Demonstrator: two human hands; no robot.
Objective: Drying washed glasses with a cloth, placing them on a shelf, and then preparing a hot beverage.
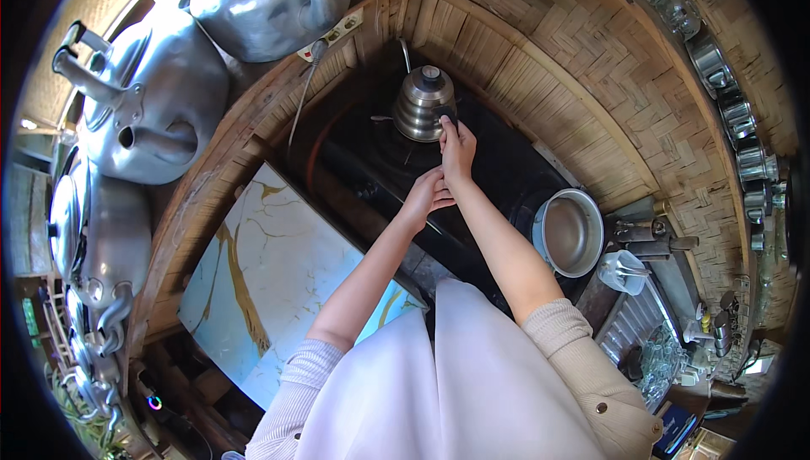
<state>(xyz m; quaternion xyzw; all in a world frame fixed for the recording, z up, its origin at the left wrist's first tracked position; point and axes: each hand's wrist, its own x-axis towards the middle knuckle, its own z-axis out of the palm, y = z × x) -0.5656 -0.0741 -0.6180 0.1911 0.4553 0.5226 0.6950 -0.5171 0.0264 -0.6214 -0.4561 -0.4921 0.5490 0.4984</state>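
Note:
A steel gooseneck kettle (pixel 423 109) with a black lid knob stands on the black stove (pixel 487 156), its spout towards the corner. My right hand (pixel 459 150) is at the kettle's black handle (pixel 445 111), with fingers around its lower part. Just below and to the left, my left hand (pixel 425 197) touches the right wrist and holds no object that I can see; its fingers are partly bent. A round metal pot (pixel 569 232) stands on the stove's right end, beside my right forearm.
Large aluminium kettles (pixel 152 99) line the wooden ledge (pixel 209 150) at left. A marble-patterned board (pixel 285 270) lies below. A power strip (pixel 342 28) has a plugged cord. At right are a plastic cup with utensils (pixel 623 272) and glassware (pixel 661 359).

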